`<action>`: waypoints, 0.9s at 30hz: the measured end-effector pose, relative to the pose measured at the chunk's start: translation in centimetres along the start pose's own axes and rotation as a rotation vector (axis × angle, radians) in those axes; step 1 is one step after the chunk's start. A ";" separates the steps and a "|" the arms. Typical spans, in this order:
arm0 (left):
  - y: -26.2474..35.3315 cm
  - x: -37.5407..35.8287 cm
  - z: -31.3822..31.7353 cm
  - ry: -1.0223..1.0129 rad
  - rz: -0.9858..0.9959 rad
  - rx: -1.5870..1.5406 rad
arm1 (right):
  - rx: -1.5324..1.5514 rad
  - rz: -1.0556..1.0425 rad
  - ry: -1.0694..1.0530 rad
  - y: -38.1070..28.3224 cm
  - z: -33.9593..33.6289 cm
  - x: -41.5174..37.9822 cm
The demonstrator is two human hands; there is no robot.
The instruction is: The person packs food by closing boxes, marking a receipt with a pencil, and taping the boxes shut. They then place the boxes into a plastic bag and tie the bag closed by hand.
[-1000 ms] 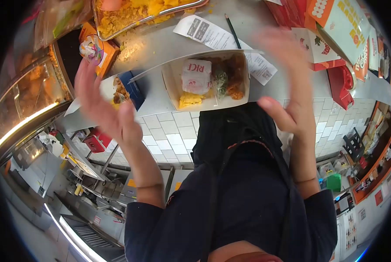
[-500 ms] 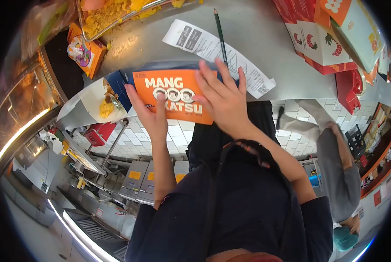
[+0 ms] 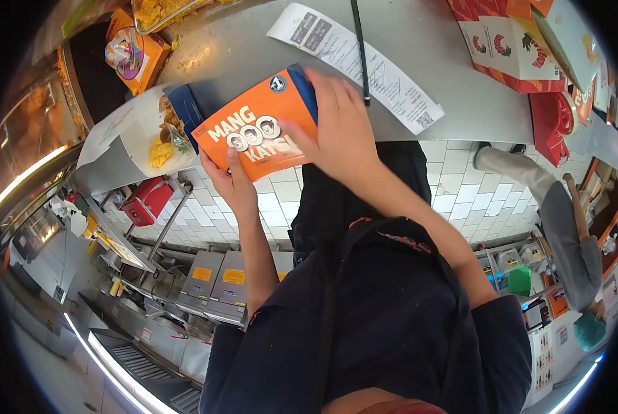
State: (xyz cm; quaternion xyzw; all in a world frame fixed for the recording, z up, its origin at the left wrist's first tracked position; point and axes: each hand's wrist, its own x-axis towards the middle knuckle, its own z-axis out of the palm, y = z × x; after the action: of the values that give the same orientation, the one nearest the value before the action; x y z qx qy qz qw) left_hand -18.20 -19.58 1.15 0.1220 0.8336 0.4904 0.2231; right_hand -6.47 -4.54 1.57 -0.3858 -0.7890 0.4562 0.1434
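An orange and dark blue carton (image 3: 254,110) is tilted over the front edge of the steel counter, its printed orange face toward the camera. My left hand (image 3: 230,181) grips its lower left corner, thumb on the printed face. Around the carton's right side lies my right hand (image 3: 340,124), thumb across the orange face and fingers at the blue edge. Left of the carton, white paper (image 3: 130,131) holds yellow food and brown pieces beside a blue flap. Behind the carton are a long printed receipt (image 3: 374,76) and a dark pencil (image 3: 361,52).
Orange box (image 3: 135,58) with a wrapped item stands at the back left, near a food tray (image 3: 158,26). Red and white boxes (image 3: 505,52) are stacked at the right. A person in a green hair cover (image 3: 589,330) is at the far right, beyond the tiled floor.
The carton has turned, its right end rising, and now shows a round badge. My right hand has closed in around its right side. The other person has shifted farther right.
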 end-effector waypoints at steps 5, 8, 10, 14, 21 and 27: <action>1.3 0.8 0.2 -0.061 -0.135 -0.525 | 0.208 -0.106 0.062 0.8 0.3 3.0; 3.1 1.7 -1.6 -0.097 -0.313 -0.782 | 0.279 0.141 -0.012 -1.4 -2.9 3.6; 5.3 1.8 -3.3 -0.251 -0.449 -0.804 | 0.188 0.128 -0.048 -3.5 -5.7 4.7; 6.1 1.9 -4.3 -0.254 -0.363 -0.606 | 0.294 0.383 -0.291 -1.1 -5.2 5.6; 1.2 -1.2 -1.8 -0.100 -0.262 -0.387 | -0.079 0.044 -0.249 -0.5 -3.3 5.5; 0.6 0.0 0.5 -0.045 0.345 0.340 | -0.159 -0.196 -0.151 1.6 0.0 5.5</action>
State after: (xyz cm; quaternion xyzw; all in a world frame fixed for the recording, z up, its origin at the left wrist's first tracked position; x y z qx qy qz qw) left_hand -17.90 -18.90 1.45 0.3093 0.8658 0.3708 0.1311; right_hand -9.37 0.00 -0.46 -0.2818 -0.8650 0.4039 0.0962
